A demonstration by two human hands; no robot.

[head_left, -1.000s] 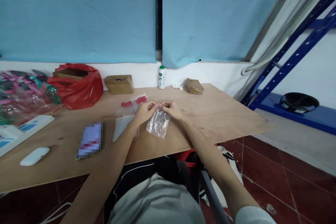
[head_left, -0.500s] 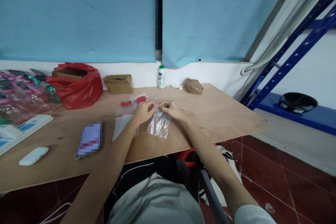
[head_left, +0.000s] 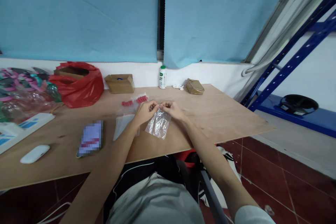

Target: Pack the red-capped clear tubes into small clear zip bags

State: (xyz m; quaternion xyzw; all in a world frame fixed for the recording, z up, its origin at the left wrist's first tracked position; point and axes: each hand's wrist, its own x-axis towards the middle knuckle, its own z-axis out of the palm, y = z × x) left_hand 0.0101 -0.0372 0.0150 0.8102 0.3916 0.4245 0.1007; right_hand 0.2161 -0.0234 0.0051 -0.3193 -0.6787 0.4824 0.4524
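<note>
My left hand [head_left: 144, 111] and my right hand [head_left: 171, 109] meet above the middle of the wooden table [head_left: 225, 112]. Both pinch the top edge of a small clear plastic bag [head_left: 158, 125], which hangs down between them, crinkled. Whether anything is inside it I cannot tell. Just behind my left hand lie clear bags holding small red pieces [head_left: 132, 102]. A flat empty clear bag [head_left: 121, 127] rests on the table under my left wrist.
A red plastic bag with a carton [head_left: 78, 84], a small open cardboard box [head_left: 120, 83], a white bottle [head_left: 162, 77] and a brown packet [head_left: 194, 86] line the back. A phone [head_left: 90, 139], a white mouse [head_left: 34, 153] and a pile of packaged goods [head_left: 18, 94] lie left. Blue shelving [head_left: 296, 56] stands right.
Both hands keep pinching the bag's top edge with only tiny finger shifts. The bag swings slightly. The view has drifted a little.
</note>
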